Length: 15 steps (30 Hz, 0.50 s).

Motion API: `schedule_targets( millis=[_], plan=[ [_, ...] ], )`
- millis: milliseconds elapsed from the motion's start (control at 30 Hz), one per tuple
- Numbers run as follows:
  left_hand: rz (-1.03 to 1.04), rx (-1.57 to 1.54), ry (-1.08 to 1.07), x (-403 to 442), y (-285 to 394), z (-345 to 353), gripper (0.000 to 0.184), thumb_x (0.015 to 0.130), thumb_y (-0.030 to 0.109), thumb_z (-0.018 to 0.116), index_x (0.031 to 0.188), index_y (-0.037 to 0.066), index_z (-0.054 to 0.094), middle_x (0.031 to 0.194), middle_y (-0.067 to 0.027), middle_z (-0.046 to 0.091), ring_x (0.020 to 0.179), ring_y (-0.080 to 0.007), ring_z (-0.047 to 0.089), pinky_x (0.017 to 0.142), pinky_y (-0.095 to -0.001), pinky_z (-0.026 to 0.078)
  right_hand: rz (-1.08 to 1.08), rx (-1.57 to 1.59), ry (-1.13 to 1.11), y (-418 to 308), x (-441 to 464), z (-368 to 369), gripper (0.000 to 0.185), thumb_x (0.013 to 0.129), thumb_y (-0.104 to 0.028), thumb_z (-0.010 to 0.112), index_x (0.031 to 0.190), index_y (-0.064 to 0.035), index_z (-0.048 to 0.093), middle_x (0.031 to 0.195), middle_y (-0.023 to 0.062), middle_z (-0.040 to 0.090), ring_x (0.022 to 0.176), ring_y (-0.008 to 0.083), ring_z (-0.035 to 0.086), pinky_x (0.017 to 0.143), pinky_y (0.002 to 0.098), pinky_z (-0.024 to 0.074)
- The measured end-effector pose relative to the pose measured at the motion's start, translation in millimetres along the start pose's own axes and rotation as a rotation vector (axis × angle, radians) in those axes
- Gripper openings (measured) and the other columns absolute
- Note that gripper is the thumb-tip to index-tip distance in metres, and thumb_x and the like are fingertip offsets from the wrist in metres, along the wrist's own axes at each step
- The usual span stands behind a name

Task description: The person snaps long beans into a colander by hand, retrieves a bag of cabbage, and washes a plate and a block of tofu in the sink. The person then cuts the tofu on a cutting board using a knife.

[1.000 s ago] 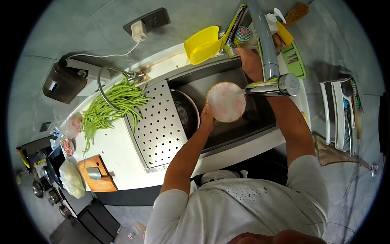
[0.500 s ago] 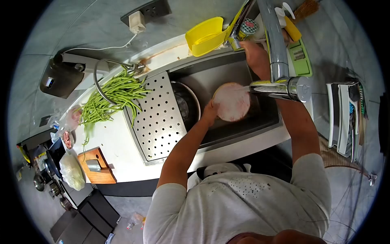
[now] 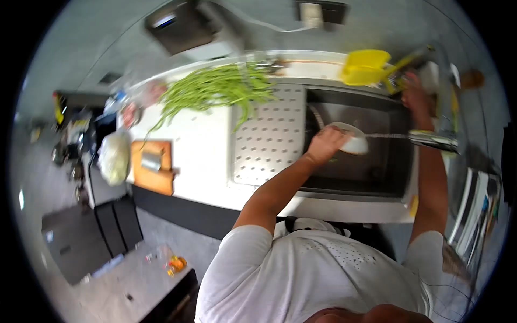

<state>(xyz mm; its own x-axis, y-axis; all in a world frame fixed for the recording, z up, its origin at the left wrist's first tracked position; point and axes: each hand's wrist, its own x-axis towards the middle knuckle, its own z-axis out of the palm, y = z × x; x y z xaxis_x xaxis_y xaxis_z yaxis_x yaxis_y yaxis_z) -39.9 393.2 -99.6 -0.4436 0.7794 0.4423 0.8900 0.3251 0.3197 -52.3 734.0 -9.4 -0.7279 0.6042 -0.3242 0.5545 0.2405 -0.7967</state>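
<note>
You seem to rinse the dish [image 3: 356, 145] over the sink [image 3: 401, 167], left hand [image 3: 326, 143] bent round its edge, right hand [image 3: 416, 97] too blurry to tell its fingers, and any turn needs a tight hold

The person wears a short-sleeved white shirt [image 3: 323, 269] with a patch of small dark speckles across it.
</note>
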Motion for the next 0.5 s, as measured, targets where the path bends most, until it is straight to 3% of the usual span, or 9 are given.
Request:
schedule_targets(
  millis=[33,100,200,233,300,333,367,500],
  plan=[
    [0.067,0.047,0.041,-1.0,-4.2,-21.1,0.047,0.072,0.010,0.055,0.118,0.019,0.057,0.096,0.0008,0.057,0.092,-0.0193,0.055,0.083,-0.0315,0.050,-0.076,0.099,0.064,-0.4,-1.7,5.2,0.038,0.093,-0.030,0.047,0.129,-0.0180,0.041,0.061,0.0062,0.051,0.045,0.0145,0.053,0.035,0.0252,0.0385],
    [0.174,0.129,0.106,-11.0,-11.5,-55.9,0.045,0.071,0.013,0.056,0.116,0.019,0.058,0.096,0.0028,0.057,0.091,-0.0185,0.055,0.085,-0.0322,0.050,0.078,0.273,0.082,-5.8,-7.5,2.6,0.048,0.095,-0.042,0.039,0.135,-0.0159,0.035,0.071,0.0087,0.059,0.049,0.0149,0.057,0.038,0.0242,0.0431],
    [0.195,0.104,0.158,-37.1,-23.3,-99.8,0.041,0.072,0.017,0.057,0.112,0.023,0.060,0.099,0.0023,0.058,0.095,-0.0196,0.055,0.091,-0.0364,0.048,-0.240,0.445,0.171,119.1,-3.5,14.6,0.053,0.096,-0.027,0.038,0.145,-0.0128,0.023,0.098,0.0101,0.062,0.074,0.0170,0.060,0.065,0.0279,0.0507],
    [0.189,0.115,0.175,-45.7,-26.4,-114.9,0.041,0.072,0.017,0.057,0.112,0.024,0.060,0.099,0.0021,0.058,0.096,-0.0195,0.055,0.091,-0.0376,0.047,-0.378,-0.184,0.191,111.5,-62.8,30.2,0.052,0.094,-0.016,0.037,0.144,-0.0108,0.025,0.106,0.0117,0.059,0.083,0.0178,0.058,0.076,0.0308,0.0488],
    [0.179,0.139,0.200,-65.3,-33.6,-141.5,0.042,0.072,0.018,0.057,0.113,0.024,0.059,0.099,0.0016,0.057,0.097,-0.0191,0.055,0.093,-0.0403,0.046,-0.561,-0.376,-0.050,63.0,-168.5,93.1,0.068,0.080,-0.002,0.056,0.142,-0.0089,0.029,0.133,0.0167,0.044,0.108,0.0267,0.054,0.093,0.0356,0.0430],
    [0.173,0.155,0.209,-75.8,-37.6,-153.6,0.042,0.072,0.018,0.057,0.113,0.024,0.059,0.099,0.0016,0.057,0.097,-0.0191,0.055,0.093,-0.0403,0.046,-0.755,-0.443,-0.048,39.9,-209.7,128.4,0.078,0.071,-0.002,0.065,0.140,-0.0054,0.030,0.141,0.0176,0.036,0.123,0.0320,0.045,0.101,0.0405,0.0359],
    [0.181,0.144,0.209,-85.5,-41.4,-165.5,0.042,0.072,0.018,0.057,0.114,0.024,0.058,0.099,0.0015,0.057,0.097,-0.0191,0.055,0.093,-0.0402,0.046,-0.701,-0.499,-0.170,1.9,-249.1,154.8,0.083,0.066,-0.003,0.070,0.139,-0.0029,0.031,0.143,0.0185,0.034,0.129,0.0340,0.037,0.105,0.0426,0.0310],
    [0.153,0.040,0.269,-130.6,-59.7,-208.1,0.045,0.071,0.014,0.056,0.115,0.020,0.058,0.102,0.0005,0.056,0.101,-0.0209,0.053,0.093,-0.0386,0.045,-0.950,-0.549,-0.070,-50.9,-303.5,240.9,0.073,0.068,-0.001,0.068,0.135,-0.0028,0.037,0.128,0.0204,0.049,0.117,0.0382,0.048,0.096,0.0436,0.0400]
  ],
)
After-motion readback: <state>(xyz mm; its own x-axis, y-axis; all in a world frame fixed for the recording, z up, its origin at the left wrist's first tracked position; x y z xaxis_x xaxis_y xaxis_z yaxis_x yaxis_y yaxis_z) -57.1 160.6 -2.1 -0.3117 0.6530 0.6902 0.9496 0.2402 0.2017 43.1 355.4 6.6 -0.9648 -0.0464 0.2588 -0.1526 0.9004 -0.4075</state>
